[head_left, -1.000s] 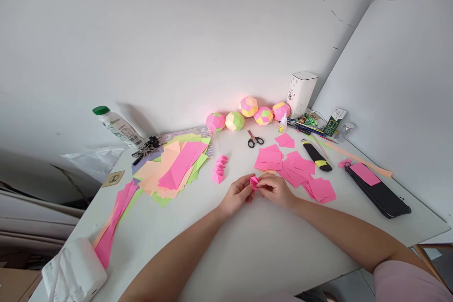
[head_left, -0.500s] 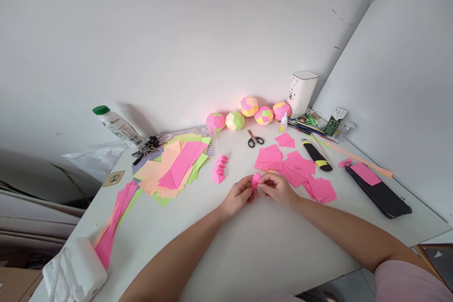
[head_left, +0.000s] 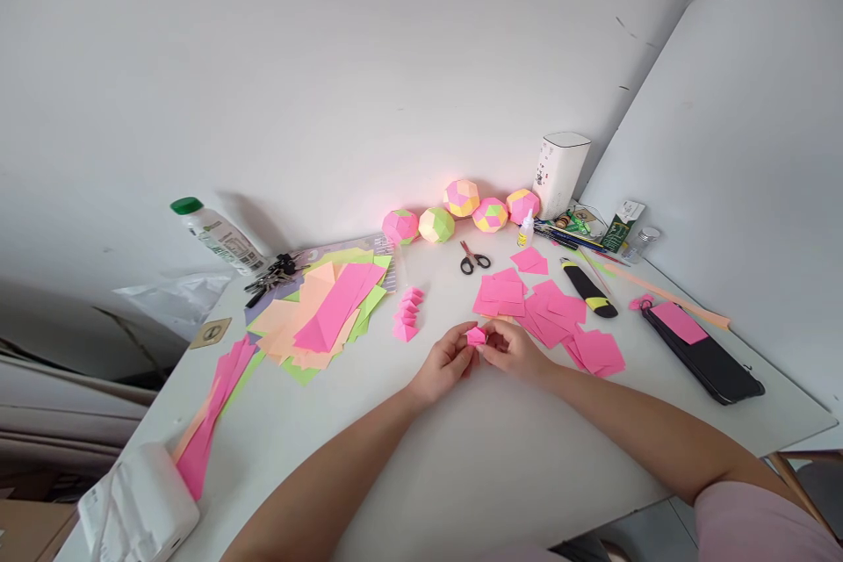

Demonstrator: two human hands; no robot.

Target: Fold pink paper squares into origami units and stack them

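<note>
A small folded piece of pink paper (head_left: 476, 336) is pinched between my two hands above the white table. My left hand (head_left: 449, 362) is closed on its left side, thumb in front. From the right, the fingers of my right hand (head_left: 514, 351) grip the same piece. Fingertips cover parts of it. Left of my hands stands a row of folded pink paper units (head_left: 408, 314). Loose pink paper squares (head_left: 550, 312) lie scattered just beyond and right of my right hand. Scissors (head_left: 474, 258) with black handles rest farther back.
Several faceted paper balls (head_left: 436, 225) line the wall beside a glue bottle (head_left: 525, 229). Coloured paper sheets (head_left: 335, 307) are piled at left. A box cutter (head_left: 588, 288) and a black pouch (head_left: 704, 356) lie right. A white device (head_left: 141, 505) sits at the front left edge.
The pink paper piece has turned in my fingers and now looks wider and lower. My right fingers have closed in around it. Everything else on the table stays put.
</note>
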